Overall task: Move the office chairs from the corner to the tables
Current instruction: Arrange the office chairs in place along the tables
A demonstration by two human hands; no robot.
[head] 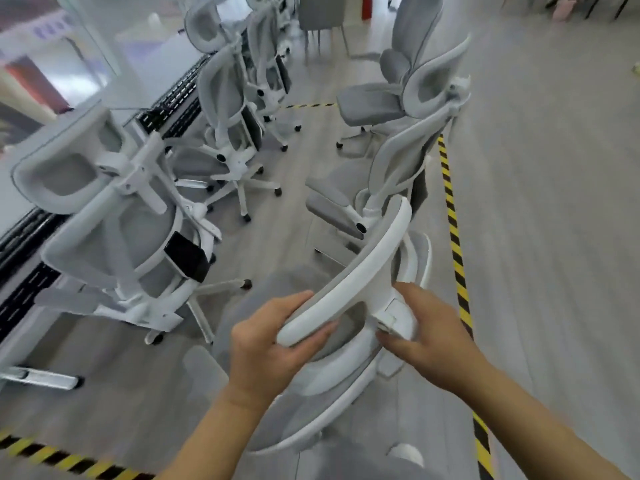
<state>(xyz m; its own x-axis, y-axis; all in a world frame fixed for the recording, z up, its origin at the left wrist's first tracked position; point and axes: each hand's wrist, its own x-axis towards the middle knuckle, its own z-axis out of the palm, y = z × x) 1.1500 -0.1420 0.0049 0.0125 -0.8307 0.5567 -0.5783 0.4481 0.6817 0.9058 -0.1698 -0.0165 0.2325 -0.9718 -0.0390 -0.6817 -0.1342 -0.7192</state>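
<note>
A white and grey office chair stands right below me, seen from behind and above. Its curved white headrest rises toward the middle of the view. My left hand grips the lower end of that headrest, fingers curled round its rim. My right hand holds the white bracket behind the headrest, fingers wrapped on it. A long white table runs along the left.
Several matching chairs stand near the table, the closest one at left, another further back. Two more chairs stand ahead on the right. Yellow-black floor tape marks the right side and the lower left corner.
</note>
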